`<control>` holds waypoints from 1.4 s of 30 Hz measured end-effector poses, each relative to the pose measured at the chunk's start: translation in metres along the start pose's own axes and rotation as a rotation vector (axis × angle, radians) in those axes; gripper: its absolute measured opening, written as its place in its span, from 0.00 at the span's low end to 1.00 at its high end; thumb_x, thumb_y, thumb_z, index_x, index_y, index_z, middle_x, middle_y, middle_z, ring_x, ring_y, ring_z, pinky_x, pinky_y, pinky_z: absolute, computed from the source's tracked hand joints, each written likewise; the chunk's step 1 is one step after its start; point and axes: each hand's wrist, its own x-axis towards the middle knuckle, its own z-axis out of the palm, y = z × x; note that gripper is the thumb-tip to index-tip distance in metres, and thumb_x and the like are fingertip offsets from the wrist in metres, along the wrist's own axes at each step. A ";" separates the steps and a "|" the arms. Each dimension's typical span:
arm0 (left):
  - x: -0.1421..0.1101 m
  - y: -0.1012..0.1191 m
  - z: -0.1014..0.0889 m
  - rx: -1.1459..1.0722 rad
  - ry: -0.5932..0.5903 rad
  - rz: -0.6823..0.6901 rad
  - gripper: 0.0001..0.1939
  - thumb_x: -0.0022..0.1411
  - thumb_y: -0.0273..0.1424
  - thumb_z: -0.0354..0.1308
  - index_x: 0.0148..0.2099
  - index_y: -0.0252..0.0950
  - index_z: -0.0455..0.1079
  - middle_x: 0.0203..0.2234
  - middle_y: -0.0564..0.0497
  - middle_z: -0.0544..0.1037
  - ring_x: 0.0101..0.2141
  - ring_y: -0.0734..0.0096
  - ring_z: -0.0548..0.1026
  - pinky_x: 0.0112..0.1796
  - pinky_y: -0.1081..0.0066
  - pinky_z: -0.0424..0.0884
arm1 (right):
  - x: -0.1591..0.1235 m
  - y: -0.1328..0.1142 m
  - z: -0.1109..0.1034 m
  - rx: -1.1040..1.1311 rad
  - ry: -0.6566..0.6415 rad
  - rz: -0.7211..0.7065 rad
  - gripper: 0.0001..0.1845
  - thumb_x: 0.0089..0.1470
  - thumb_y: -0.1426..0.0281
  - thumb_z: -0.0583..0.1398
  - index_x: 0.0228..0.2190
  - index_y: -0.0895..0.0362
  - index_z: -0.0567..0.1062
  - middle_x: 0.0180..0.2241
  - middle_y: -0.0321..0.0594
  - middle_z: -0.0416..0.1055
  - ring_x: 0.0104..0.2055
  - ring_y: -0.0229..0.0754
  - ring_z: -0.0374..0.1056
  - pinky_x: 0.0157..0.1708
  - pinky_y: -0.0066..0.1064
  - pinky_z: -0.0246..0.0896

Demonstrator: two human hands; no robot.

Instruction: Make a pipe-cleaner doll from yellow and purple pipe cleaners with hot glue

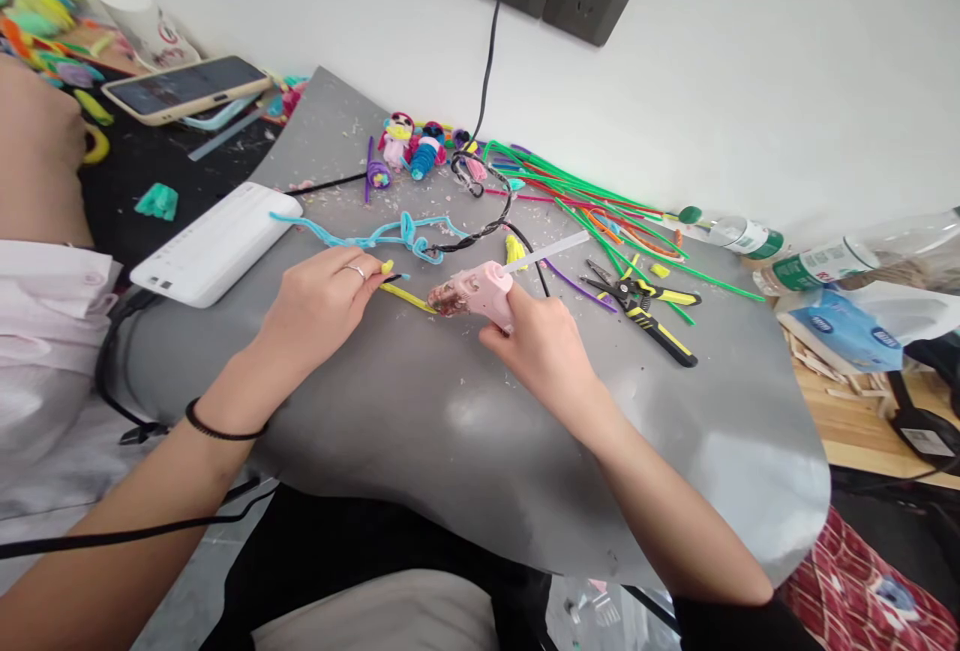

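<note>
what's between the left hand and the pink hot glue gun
In the head view, a yellow pipe cleaner and a short dark piece with a pale blue tip show between the left hand and the pink hot glue gun.

Pink is seen on the glue gun (491, 293) in the right hand (547, 351), mottled brownish at the end nearest the left hand (322, 296); whitish translucent is shown by the glue stick (551, 253). Yellow is carried by the fuzzy piece (387, 268) at the left fingertips and by the fuzzy stem (409, 297) between the hands. Beyond the left hand, the twisted strand (405, 231) is coloured light blue; left of it, the power bank (217, 246) is finished in white. Right of the right hand, the pliers (677, 297) are banded black and yellow; beyond it, the long stems (592, 179) are dyed mostly green, with some red and orange mixed in. Under both, the tabletop (375, 411) is surfaced in grey.
</note>
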 end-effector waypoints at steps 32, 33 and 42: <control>-0.001 0.002 -0.004 -0.072 0.002 -0.100 0.15 0.76 0.32 0.51 0.34 0.39 0.72 0.31 0.48 0.82 0.34 0.62 0.81 0.36 0.66 0.73 | -0.011 0.008 -0.006 -0.056 0.013 0.022 0.16 0.54 0.71 0.58 0.45 0.55 0.77 0.29 0.41 0.78 0.29 0.46 0.71 0.28 0.31 0.44; -0.001 0.003 -0.008 -0.068 0.008 -0.105 0.16 0.76 0.32 0.51 0.34 0.40 0.71 0.30 0.48 0.82 0.34 0.63 0.80 0.36 0.67 0.73 | -0.011 0.009 -0.008 -0.057 0.034 0.029 0.16 0.54 0.70 0.58 0.45 0.55 0.78 0.28 0.41 0.78 0.29 0.46 0.70 0.28 0.31 0.44; -0.014 0.011 -0.033 -0.081 0.106 -0.092 0.12 0.74 0.26 0.52 0.38 0.43 0.72 0.33 0.53 0.85 0.35 0.66 0.83 0.34 0.69 0.73 | 0.041 -0.005 -0.034 0.202 0.258 -0.156 0.27 0.60 0.64 0.60 0.59 0.57 0.70 0.35 0.41 0.80 0.33 0.47 0.73 0.32 0.30 0.53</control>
